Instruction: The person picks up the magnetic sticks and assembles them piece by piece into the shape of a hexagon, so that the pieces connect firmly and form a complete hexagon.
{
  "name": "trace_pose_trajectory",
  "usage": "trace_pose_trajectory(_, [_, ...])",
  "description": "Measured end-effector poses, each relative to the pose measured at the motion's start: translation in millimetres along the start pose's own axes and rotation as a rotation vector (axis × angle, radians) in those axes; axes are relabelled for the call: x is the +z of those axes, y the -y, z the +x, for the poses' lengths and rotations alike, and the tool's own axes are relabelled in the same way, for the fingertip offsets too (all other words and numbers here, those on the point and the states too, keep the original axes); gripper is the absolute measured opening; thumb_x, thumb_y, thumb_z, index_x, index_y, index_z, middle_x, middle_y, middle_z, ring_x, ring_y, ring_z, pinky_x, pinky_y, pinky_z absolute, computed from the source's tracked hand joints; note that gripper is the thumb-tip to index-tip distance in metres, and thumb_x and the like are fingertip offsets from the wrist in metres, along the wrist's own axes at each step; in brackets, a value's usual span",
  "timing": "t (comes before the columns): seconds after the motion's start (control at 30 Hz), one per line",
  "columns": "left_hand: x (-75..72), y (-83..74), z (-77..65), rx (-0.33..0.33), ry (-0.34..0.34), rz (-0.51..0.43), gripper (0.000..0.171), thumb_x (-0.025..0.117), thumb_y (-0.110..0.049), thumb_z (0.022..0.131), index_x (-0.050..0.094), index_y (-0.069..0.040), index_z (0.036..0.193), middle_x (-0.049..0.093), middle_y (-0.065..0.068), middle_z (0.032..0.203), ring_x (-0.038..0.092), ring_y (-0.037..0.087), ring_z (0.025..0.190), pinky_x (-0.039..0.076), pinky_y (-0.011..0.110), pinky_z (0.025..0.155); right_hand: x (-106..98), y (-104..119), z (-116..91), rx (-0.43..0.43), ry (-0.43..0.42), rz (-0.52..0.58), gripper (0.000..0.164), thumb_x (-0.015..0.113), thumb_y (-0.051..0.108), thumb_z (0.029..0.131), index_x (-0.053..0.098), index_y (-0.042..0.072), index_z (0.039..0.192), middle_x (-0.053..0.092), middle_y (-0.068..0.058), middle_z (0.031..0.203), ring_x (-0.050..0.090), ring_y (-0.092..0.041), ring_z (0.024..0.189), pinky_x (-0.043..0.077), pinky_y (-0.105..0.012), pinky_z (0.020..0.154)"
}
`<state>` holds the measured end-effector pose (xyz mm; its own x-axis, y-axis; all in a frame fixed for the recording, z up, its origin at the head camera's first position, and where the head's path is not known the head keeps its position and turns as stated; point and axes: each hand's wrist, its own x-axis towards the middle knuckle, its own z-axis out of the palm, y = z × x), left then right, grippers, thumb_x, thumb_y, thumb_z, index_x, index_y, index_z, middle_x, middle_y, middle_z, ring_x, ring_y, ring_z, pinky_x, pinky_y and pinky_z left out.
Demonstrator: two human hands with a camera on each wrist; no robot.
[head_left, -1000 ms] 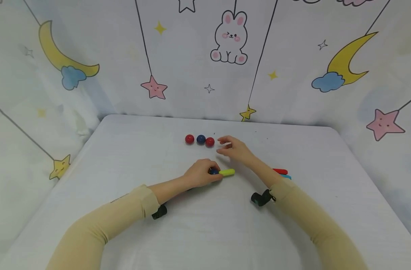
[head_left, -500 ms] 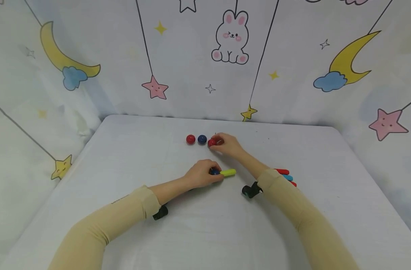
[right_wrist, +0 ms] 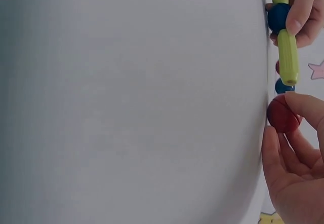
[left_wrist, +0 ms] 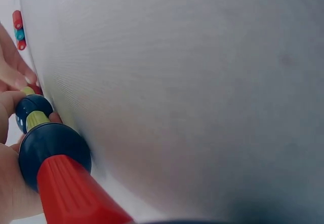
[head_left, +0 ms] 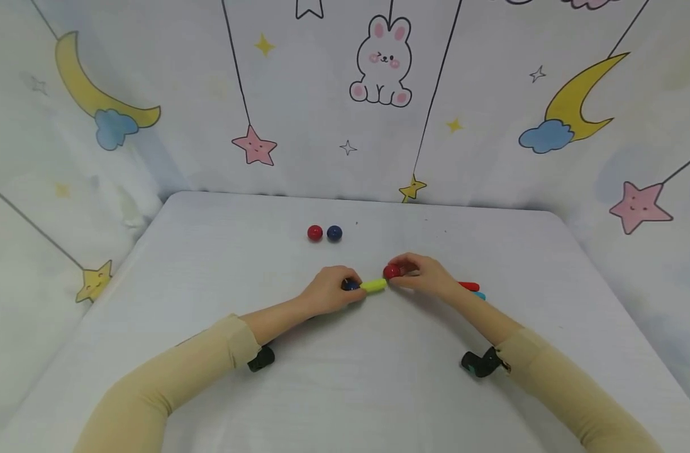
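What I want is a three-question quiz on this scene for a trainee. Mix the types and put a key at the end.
1. What does the right hand pinch?
2. True or false: the left hand holds the light-blue rod.
3. In the left wrist view, what colour is the rod that looks largest?
A) lime green
B) red
C) light blue

Key:
1. A red ball.
2. False; it grips a dark blue ball that has a lime-green rod joined to it.
3. B.
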<state>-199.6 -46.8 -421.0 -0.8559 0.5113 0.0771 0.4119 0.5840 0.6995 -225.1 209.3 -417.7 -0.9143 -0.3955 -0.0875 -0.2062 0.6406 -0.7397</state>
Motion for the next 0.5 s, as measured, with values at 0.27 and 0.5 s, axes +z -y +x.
trace_pose_trajectory(0.27, [-3.9,2.1,-3.4,-0.006,0.000,0.000,0.019,0.070,-0.023,0.088,0.072,-0.008,0.100,0.066,0.000,0.091,0.054,0.012,0.077,0.045,0.026,0.070,3.2,-0.8,-15.9,-0.031,0.052,0.067,0.042,0.073,0.017,0.089,0.059,0.007,0.127,0.062,-0.009,0.115,0.059,-0.026,0.108,0.051,-0.039,0.090])
trace_pose_trajectory(0.5, [-5.6,0.5,-2.6,-0.025,0.028,0.046,0.022,0.070,-0.026,0.088,0.071,-0.009,0.103,0.066,-0.002,0.092,0.055,0.011,0.077,0.046,0.025,0.069,6.8,3.2,-15.2,-0.015,0.064,0.099,0.042,0.073,0.017,0.088,0.059,0.007,0.127,0.063,-0.008,0.114,0.059,-0.026,0.105,0.051,-0.038,0.088])
